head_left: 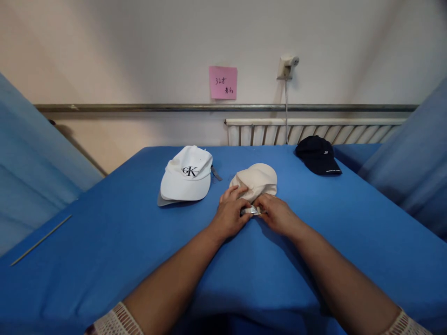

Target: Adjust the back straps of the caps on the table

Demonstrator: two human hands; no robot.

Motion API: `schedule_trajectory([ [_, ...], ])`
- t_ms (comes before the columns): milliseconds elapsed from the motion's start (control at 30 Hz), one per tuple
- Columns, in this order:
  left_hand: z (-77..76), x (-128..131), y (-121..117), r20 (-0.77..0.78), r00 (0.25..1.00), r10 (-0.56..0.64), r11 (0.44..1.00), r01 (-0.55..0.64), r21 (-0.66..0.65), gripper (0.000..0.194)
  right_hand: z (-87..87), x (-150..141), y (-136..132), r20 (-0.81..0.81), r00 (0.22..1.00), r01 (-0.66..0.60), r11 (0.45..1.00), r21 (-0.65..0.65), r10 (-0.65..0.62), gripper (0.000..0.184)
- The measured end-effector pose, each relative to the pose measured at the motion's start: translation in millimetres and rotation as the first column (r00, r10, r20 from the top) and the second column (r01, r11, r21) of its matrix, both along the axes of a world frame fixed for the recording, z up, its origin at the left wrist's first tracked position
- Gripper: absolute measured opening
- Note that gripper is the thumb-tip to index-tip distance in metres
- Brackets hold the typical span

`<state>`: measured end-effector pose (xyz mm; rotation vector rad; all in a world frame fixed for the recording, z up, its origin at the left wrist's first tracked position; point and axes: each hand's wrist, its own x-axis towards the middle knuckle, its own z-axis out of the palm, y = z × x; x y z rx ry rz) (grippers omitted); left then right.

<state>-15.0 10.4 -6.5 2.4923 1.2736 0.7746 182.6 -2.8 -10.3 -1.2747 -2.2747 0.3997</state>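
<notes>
Blue counter [139, 265], beige cap [258, 174] around middle, right under both hands, just right of white cap [186, 174]. Looks super light, soft, floppy, probably grippy cotton, nothing fragile. Left hand [228, 215]: thumb and finger pinching strap [246, 211], others resting on fabric. Right hand [277, 214] pinching strap's other side near shiny buckle [254, 211]. Strap ends seem best hold, crown would just squish.

A pink note [223, 83] hangs above a metal pipe [157, 108]
</notes>
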Motion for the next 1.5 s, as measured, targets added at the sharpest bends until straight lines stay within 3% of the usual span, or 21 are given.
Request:
schedule_trajectory([
  [400, 1.3, 0, 0, 0.050, 0.997, -0.064, 0.998, 0.063, 0.021, 0.018, -1.6, -4, -4, 0.014, 0.999, -0.037, 0.999, 0.023, 0.037, 0.023],
  [533, 2.2, -1, 0, 0.051, 0.999, -0.017, 1.000, 0.016, 0.009, 0.016, -1.9, -6, -2, 0.016, 0.998, 0.053, 0.996, 0.065, -0.054, 0.011],
  [700, 5.0, -9, 3, -0.015, 0.999, 0.049, 0.998, -0.048, 0.038, 0.010, -2.2, 4, 1, -0.016, 0.990, 0.139, 0.984, 0.108, -0.138, 0.011],
  [833, 5.1, -12, 4, -0.037, 0.999, -0.007, 0.999, 0.009, 0.032, 0.007, -5.3, 12, 3, 0.073, 0.975, 0.207, 0.977, 0.054, -0.210, 0.021],
  [933, 2.5, -12, 6, 0.004, 0.999, -0.033, 0.999, 0.033, 0.017, 0.009, -4.8, 13, 0, 0.131, 0.974, 0.185, 0.983, -0.004, -0.183, 0.025],
  [1067, -2.8, -15, 15, 0.122, 0.988, 0.094, 0.995, -0.096, 0.009, 0.015, 0.9, 9, -5, 0.074, 0.990, 0.124, 0.991, -0.052, -0.120, 0.017],
  [1133, -6.1, -17, 20, 0.146, 0.972, 0.187, 0.982, -0.184, -0.032, 0.017, 2.7, 6, -4, 0.026, 0.987, 0.157, 0.986, -0.050, -0.156, 0.006],
  [1267, -11.9, -19, 27, 0.169, 0.939, 0.298, 0.944, -0.265, -0.197, 0.018, -0.7, -2, -1, -0.038, 0.960, 0.276, 0.960, -0.044, -0.278, 0.021],
  [1367, -14.3, -16, 28, 0.283, 0.892, 0.354, 0.899, -0.241, -0.366, 0.021, -6.2, -9, -1, -0.029, 0.961, 0.272, 0.961, -0.049, -0.274, 0.013],
  [1500, -17.0, -9, 27, 0.492, 0.736, 0.464, 0.806, -0.121, -0.580, 0.027, -8.8, -17, -3, 0.072, 0.963, 0.262, 0.964, -0.044, -0.258, 0.012],
])
